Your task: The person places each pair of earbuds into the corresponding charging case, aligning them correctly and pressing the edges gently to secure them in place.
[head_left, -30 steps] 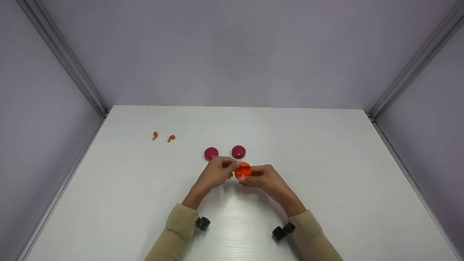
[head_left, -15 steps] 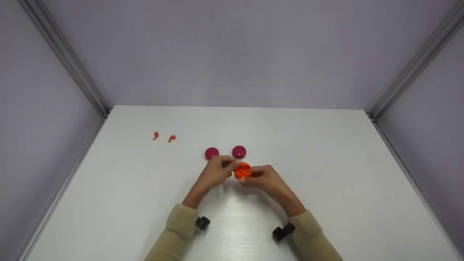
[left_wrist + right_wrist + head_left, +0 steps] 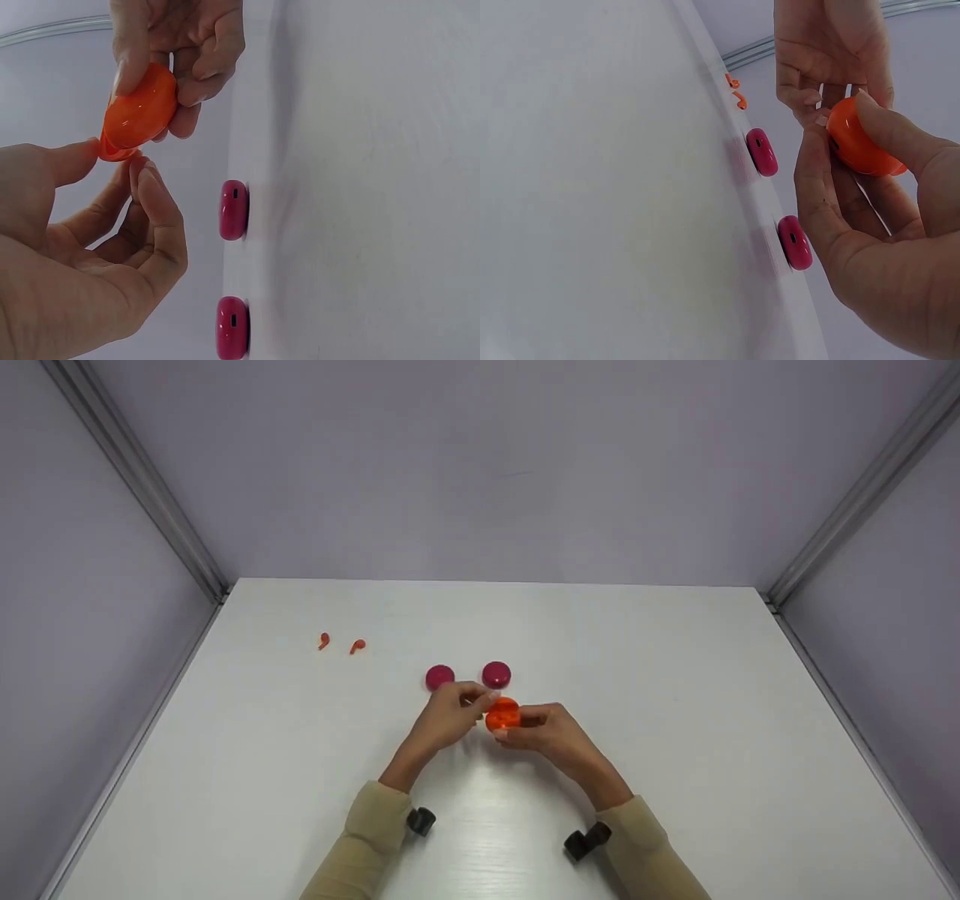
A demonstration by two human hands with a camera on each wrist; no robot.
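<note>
Both hands are meeting above the surface's [image 3: 675, 735] middle: right hand [image 3: 551, 733] is gripping the orange case [image 3: 502, 714], left hand [image 3: 450, 716] is pinching its left edge.

White table [image 3: 675, 720] — two magenta cases [image 3: 439, 676] mid-table, two small orange earbuds [image 3: 357, 646] far left.

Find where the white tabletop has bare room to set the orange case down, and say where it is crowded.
Bare: the table's whole right half, and the near left corner. Crowded: behind the hands, where two magenta cases sit, and far left by two orange earbuds.
</note>
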